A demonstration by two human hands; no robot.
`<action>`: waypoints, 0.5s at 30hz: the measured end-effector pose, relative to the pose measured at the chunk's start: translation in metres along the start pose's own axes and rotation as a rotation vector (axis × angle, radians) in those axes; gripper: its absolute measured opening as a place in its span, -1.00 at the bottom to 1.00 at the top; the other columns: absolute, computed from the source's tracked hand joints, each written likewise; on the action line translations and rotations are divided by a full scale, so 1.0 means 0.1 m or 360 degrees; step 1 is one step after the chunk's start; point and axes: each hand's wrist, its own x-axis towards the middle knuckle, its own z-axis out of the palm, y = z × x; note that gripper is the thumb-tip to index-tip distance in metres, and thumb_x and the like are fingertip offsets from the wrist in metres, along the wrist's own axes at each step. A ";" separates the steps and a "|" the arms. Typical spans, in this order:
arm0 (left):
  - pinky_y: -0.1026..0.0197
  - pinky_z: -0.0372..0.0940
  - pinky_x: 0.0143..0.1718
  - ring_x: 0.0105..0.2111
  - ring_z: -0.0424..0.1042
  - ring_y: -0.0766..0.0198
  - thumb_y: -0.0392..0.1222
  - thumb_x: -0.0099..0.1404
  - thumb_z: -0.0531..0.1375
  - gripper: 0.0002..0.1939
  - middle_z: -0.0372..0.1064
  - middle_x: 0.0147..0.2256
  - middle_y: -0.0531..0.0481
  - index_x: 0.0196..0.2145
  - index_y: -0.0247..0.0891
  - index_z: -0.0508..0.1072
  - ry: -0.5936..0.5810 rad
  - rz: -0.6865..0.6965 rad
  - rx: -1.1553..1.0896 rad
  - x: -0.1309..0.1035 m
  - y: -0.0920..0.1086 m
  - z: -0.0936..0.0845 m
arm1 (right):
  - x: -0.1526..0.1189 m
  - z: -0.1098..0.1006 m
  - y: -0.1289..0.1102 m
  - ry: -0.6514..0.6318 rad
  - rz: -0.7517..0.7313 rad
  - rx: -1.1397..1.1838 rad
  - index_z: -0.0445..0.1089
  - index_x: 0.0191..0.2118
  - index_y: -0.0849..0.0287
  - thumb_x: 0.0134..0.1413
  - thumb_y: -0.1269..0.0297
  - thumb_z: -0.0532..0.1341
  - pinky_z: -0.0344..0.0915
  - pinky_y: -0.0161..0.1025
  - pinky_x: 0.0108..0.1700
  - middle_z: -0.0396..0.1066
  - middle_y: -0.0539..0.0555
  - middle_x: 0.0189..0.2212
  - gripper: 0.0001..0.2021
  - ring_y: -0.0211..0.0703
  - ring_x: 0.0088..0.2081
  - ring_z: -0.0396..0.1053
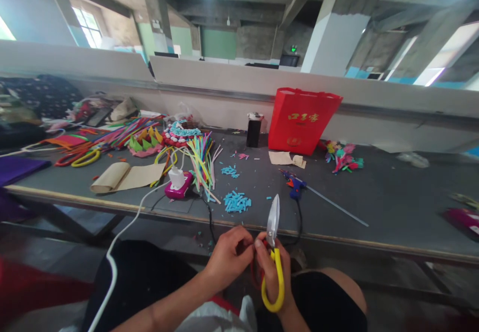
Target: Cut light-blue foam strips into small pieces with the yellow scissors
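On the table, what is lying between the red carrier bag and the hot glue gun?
Torn beige paper lies between the red carrier bag and the hot glue gun; the head view shows this.

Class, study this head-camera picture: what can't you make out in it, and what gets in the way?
All in the head view:
Whatever the left hand may be pinching: hidden by its own fingers.
Scissors: part of the handles is covered by the right hand.
Inside of the red bag: hidden by its front wall.
Magenta object at far right: blurred, cut off by the picture's edge.
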 end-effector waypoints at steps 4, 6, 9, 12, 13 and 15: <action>0.27 0.10 -0.43 -0.50 0.22 0.28 -0.24 0.09 0.23 -0.86 0.30 -0.57 0.03 -0.60 -0.24 0.45 -0.0031 -0.0157 -0.0133 0.04 0.03 -0.01 | 0.02 0.00 -0.02 -0.0061 0.0107 0.0017 0.35 -0.29 0.19 0.15 -0.01 0.18 0.10 -0.42 -0.61 0.15 -0.13 -0.63 -0.68 -0.36 -0.63 0.09; 0.28 0.08 -0.47 -0.53 0.20 0.32 -0.21 0.07 0.26 -0.88 0.27 -0.59 0.06 -0.57 -0.26 0.46 -0.0057 -0.0346 -0.0356 0.07 0.05 -0.02 | 0.03 0.00 -0.05 -0.0020 0.0082 -0.0098 0.36 -0.28 0.19 0.15 -0.03 0.17 0.14 -0.40 -0.58 0.21 -0.11 -0.62 -0.66 -0.33 -0.62 0.15; 0.31 0.06 -0.49 -0.58 0.15 0.39 -0.20 0.07 0.28 -0.90 0.22 -0.62 0.11 -0.51 -0.28 0.46 -0.0027 -0.0589 -0.0833 0.14 0.09 -0.07 | 0.04 0.01 -0.07 0.0009 -0.0050 -0.0344 0.39 -0.25 0.20 0.17 0.01 0.16 0.26 -0.36 -0.47 0.36 -0.03 -0.54 -0.68 -0.25 -0.53 0.30; 0.34 0.11 -0.46 -0.57 0.17 0.42 -0.24 0.07 0.29 -0.91 0.21 -0.60 0.13 -0.48 -0.28 0.44 0.0061 -0.0646 -0.1166 0.20 0.13 -0.11 | 0.03 0.03 -0.06 -0.0116 -0.0165 -0.0485 0.39 -0.19 0.18 0.19 0.10 0.14 0.32 -0.36 -0.38 0.44 0.00 -0.46 -0.75 -0.23 -0.46 0.39; 0.34 0.12 -0.45 -0.57 0.18 0.42 -0.25 0.06 0.30 -0.90 0.21 -0.59 0.13 -0.47 -0.28 0.44 0.0086 -0.0651 -0.1222 0.22 0.14 -0.12 | 0.03 0.04 -0.06 -0.0170 -0.0204 -0.0522 0.38 -0.16 0.17 0.19 0.13 0.14 0.33 -0.35 -0.36 0.46 0.01 -0.42 -0.76 -0.22 -0.43 0.41; 0.34 0.14 -0.43 -0.56 0.18 0.43 -0.25 0.07 0.31 -0.89 0.22 -0.58 0.14 -0.45 -0.27 0.43 0.0123 -0.0661 -0.1288 0.24 0.15 -0.13 | 0.01 0.06 -0.04 -0.0262 -0.0270 -0.0597 0.35 -0.11 0.17 0.18 0.17 0.15 0.35 -0.35 -0.32 0.48 0.03 -0.36 -0.77 -0.22 -0.40 0.43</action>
